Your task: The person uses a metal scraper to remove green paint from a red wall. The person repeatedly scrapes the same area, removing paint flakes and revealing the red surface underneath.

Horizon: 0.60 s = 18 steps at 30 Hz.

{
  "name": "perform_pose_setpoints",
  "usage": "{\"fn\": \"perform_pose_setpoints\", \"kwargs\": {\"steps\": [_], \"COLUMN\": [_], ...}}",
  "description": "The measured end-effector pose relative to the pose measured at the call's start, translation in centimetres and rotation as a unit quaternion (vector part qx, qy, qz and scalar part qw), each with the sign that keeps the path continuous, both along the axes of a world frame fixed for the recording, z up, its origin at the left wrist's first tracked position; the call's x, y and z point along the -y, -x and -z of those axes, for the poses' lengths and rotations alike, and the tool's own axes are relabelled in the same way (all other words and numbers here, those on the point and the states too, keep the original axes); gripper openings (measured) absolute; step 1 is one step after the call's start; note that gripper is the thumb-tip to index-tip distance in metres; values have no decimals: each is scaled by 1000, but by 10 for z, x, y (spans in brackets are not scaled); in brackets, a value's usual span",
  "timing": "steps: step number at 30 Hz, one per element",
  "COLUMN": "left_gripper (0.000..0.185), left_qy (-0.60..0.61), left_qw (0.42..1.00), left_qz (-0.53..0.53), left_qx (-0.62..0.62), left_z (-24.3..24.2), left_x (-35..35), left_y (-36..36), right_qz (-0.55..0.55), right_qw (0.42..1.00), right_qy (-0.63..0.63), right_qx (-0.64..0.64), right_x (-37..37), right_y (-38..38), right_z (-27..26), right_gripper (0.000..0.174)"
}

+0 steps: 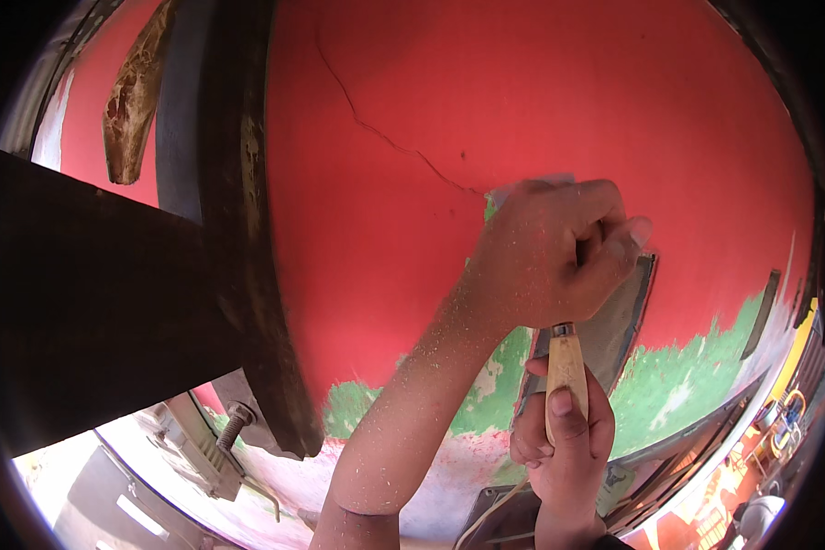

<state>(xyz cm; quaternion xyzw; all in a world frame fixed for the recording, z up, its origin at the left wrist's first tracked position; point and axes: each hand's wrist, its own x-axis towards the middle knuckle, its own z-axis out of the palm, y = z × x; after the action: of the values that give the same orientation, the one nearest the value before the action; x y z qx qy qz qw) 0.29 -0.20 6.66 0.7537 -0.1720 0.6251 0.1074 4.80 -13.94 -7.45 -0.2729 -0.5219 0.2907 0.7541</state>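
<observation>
My left hand [557, 254] is raised before a red painted wall [399, 261], its fingers curled and thumb at the right; the frame does not settle what they hold. Pale flecks cover that hand and forearm. Just below it, my right hand [570, 440] grips the pale wooden handle [566, 364] of a hand tool, upright in the picture, with a metal ferrule at its top. The rest of the tool is hidden by my left hand. A thin crack in the wall runs down to the left fist, where a bluish-grey patch shows behind the knuckles.
A dark wooden post [237, 206] and broad dark beam [110, 295] fill the left side, with a threaded bolt [235, 426] beneath. A grey panel [612, 330] leans behind my hands. Green paint [680, 385] flakes low on the wall. A thin cord [488, 519] runs at the bottom.
</observation>
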Motion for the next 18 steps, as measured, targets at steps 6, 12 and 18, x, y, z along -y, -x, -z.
{"fn": "perform_pose_setpoints", "kwargs": {"steps": [6,12,18], "left_gripper": [26,25,25], "left_qy": [-122,-30,-13], "left_qw": [992,999,999], "left_qz": [-28,-6,-17], "left_qx": [-15,-40,49], "left_z": [-2,2,6], "left_x": [5,8,6], "left_y": [2,-1,-2], "right_qz": [-29,-2,15], "right_qw": [1000,999,999], "right_qy": [-2,13,7], "right_qx": [-6,35,50], "right_x": [3,10,8], "right_y": [-4,-13,-15], "right_z": [-6,-8,-5], "right_gripper": [42,41,41]}}
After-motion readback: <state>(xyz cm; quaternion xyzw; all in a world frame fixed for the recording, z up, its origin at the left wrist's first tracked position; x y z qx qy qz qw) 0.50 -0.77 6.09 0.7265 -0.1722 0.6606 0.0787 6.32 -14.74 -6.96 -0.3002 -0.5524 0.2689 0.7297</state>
